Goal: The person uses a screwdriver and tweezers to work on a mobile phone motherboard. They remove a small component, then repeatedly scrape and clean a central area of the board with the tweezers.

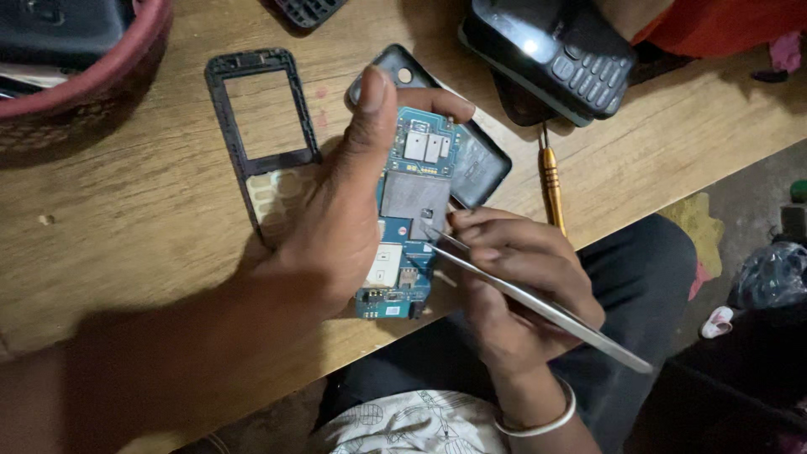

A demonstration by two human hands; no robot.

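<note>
My left hand (332, 210) grips a blue phone circuit board (412, 202) above the wooden table (126, 210), thumb stretched up along its left edge, a fingertip over its top. My right hand (513, 286) holds metal tweezers (538, 304) like a pen, their tips touching the board near its grey metal shield. A dark phone back cover (475, 164) lies under the board. An empty black phone front frame (256, 126) with a pale keypad sheet lies to the left, partly hidden by my left hand.
A black keypad phone (559, 55) rests at the top right on another dark cover. An orange-handled screwdriver (551, 181) lies by the table's edge. A red basket (84, 59) stands at the top left. My knees and the floor lie below the edge.
</note>
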